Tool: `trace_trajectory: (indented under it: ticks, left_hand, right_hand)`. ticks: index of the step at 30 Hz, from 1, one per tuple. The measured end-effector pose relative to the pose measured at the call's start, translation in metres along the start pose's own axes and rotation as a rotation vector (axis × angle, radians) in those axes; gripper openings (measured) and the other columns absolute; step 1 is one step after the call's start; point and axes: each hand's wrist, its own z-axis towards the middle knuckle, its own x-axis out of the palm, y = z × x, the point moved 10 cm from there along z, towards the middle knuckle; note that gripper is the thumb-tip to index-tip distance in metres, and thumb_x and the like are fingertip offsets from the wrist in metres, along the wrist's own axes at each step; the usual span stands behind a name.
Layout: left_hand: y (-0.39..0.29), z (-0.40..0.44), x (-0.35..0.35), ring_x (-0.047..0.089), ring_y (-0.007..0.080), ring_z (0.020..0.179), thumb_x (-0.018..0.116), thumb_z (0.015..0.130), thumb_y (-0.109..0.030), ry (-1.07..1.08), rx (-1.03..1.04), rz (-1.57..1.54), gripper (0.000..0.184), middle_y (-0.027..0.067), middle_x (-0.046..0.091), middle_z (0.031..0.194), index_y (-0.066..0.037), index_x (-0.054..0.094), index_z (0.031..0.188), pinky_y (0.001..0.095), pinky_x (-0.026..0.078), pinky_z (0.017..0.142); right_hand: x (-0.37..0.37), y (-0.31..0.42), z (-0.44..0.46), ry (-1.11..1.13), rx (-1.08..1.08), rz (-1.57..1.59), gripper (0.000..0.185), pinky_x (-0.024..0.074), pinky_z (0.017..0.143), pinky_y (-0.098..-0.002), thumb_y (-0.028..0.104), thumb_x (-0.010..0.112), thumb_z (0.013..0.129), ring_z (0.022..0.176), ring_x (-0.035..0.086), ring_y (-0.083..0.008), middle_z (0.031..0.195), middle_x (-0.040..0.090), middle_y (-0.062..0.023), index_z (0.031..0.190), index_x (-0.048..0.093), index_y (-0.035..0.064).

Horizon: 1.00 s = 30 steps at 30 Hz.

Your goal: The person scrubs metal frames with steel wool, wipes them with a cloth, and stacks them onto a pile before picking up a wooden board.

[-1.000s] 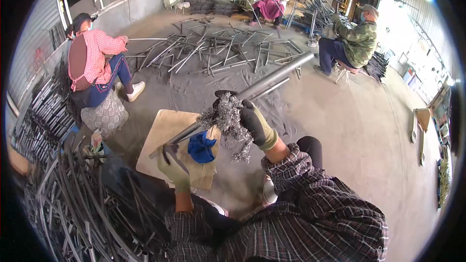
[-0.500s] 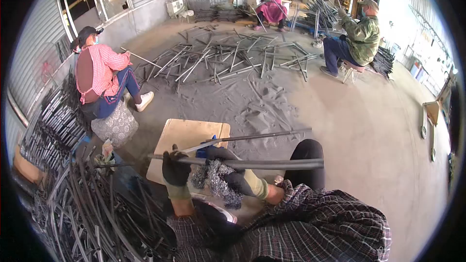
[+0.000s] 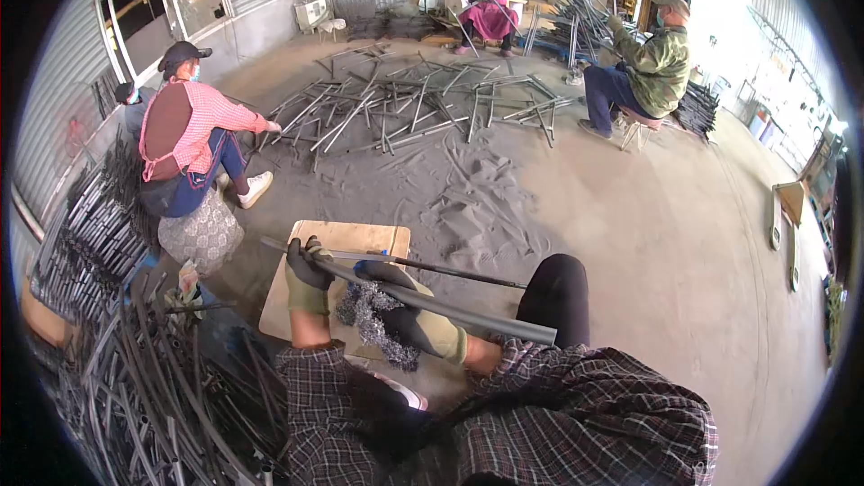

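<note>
My left hand (image 3: 309,272), in a dark-palmed glove, is closed around a long grey metal tube (image 3: 468,312) near its far end. The tube slants down to the right across my lap. My right hand (image 3: 409,310), also gloved, is closed at the tube's middle with a tangle of silvery steel wool (image 3: 373,322) hanging beside it. Its fingertips are partly hidden. A second, thinner dark tube (image 3: 459,275) lies behind, pointing toward my knee. Under both hands is a tan board (image 3: 346,236), with a small blue object (image 3: 367,266) mostly covered by my hand.
Bent dark tubes (image 3: 162,396) pile up at my left, beside stacked tubes (image 3: 94,216). Scattered tubes (image 3: 396,108) cover the floor ahead. A co-worker in a checked shirt (image 3: 207,126) sits left; others in a pink apron (image 3: 489,18) and camouflage jacket (image 3: 657,67) sit farther back.
The held tube's near end has swung down, and the thinner tube has dropped lower. The left co-worker has leaned forward, reaching to the scattered tubes. The view has shifted slightly.
</note>
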Motion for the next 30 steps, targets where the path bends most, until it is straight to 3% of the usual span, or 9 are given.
trace_trajectory:
  ticks: [1,3,6,7,10,12,19,24,30]
  left_hand:
    - [-0.003,0.003,-0.001,0.040,0.0072,0.049,0.050,0.094,-0.033,-0.036,0.028,0.068,0.028,-0.0072,0.042,0.058,-0.007,0.059,0.094,0.0259,0.039,0.050]
    - [-0.010,-0.004,-0.002,0.040,0.0067,0.049,0.050,0.095,-0.033,-0.125,0.082,0.208,0.027,-0.0070,0.041,0.058,-0.008,0.057,0.089,0.0247,0.039,0.048]
    - [-0.010,-0.008,0.019,0.041,0.0062,0.048,0.055,0.096,-0.037,0.083,-0.024,0.018,0.032,-0.0042,0.045,0.063,-0.005,0.057,0.097,0.0237,0.035,0.043]
    - [-0.015,-0.010,0.021,0.039,0.0060,0.047,0.056,0.097,-0.036,0.057,0.034,0.069,0.031,-0.0045,0.044,0.066,-0.005,0.058,0.098,0.0220,0.033,0.042]
    - [-0.018,-0.021,0.042,0.039,0.0051,0.047,0.056,0.097,-0.037,0.130,0.097,0.307,0.031,-0.0046,0.045,0.066,-0.006,0.059,0.099,0.0218,0.032,0.042]
    - [-0.014,-0.025,0.045,0.038,0.0044,0.046,0.057,0.097,-0.037,0.086,0.179,0.429,0.031,-0.0052,0.044,0.065,-0.006,0.060,0.099,0.0216,0.031,0.041]
    - [-0.017,-0.022,0.020,0.036,0.0039,0.044,0.058,0.096,-0.040,0.000,0.255,0.536,0.031,-0.0074,0.042,0.063,-0.009,0.061,0.098,0.0213,0.029,0.040]
    - [-0.034,0.002,-0.009,0.037,0.0037,0.043,0.057,0.096,-0.041,-0.056,0.181,0.593,0.030,-0.0078,0.045,0.064,-0.012,0.061,0.095,0.0213,0.033,0.039]
    - [-0.095,0.013,-0.077,0.046,0.0105,0.042,0.060,0.092,-0.043,-0.316,0.260,0.748,0.032,-0.0019,0.049,0.061,-0.012,0.059,0.093,0.0267,0.039,0.038]
  right_hand:
    - [-0.006,-0.017,0.000,0.020,-0.002,0.336,0.050,0.0438,0.104,-0.0337,0.014,0.053,0.098,0.127,0.048,-0.0202,0.139,0.046,-0.0109,0.143,0.036,0.0034]
    - [-0.042,-0.092,-0.012,0.200,0.007,0.764,0.048,0.0445,0.103,-0.0337,0.017,0.053,0.099,0.126,0.048,-0.0199,0.137,0.049,-0.0120,0.142,0.038,0.0017]
    - [-0.019,-0.088,-0.002,0.160,0.159,0.563,0.043,0.0453,0.099,-0.0348,0.018,0.047,0.101,0.122,0.051,-0.0206,0.136,0.050,-0.0128,0.139,0.043,0.0006]
    - [-0.021,-0.082,-0.011,0.004,0.173,0.287,0.040,0.0472,0.096,-0.0330,0.015,0.046,0.100,0.119,0.053,-0.0222,0.137,0.049,-0.0135,0.138,0.044,0.0022]
    - [-0.009,-0.057,-0.030,0.129,-0.342,-0.984,0.050,0.0442,0.097,-0.0394,0.011,0.055,0.087,0.121,0.051,-0.0321,0.139,0.046,-0.0174,0.136,0.048,0.0051]
    - [0.014,-0.047,-0.037,0.221,-0.399,-1.249,0.056,0.0422,0.099,-0.0423,0.012,0.059,0.081,0.122,0.049,-0.0350,0.139,0.047,-0.0186,0.135,0.048,0.0058]
    - [0.008,-0.067,-0.034,0.286,-0.375,-1.324,0.050,0.0451,0.091,-0.0424,0.015,0.059,0.086,0.109,0.055,-0.0352,0.142,0.045,-0.0183,0.134,0.050,0.0073]
    - [0.010,-0.079,-0.017,0.338,-0.238,-1.306,0.052,0.0448,0.093,-0.0431,0.012,0.058,0.083,0.110,0.055,-0.0357,0.143,0.044,-0.0173,0.135,0.049,0.0070]
    - [-0.007,-0.095,-0.012,0.340,-0.193,-1.261,0.060,0.0441,0.096,-0.0432,0.008,0.062,0.078,0.117,0.053,-0.0360,0.141,0.046,-0.0157,0.136,0.049,0.0117]
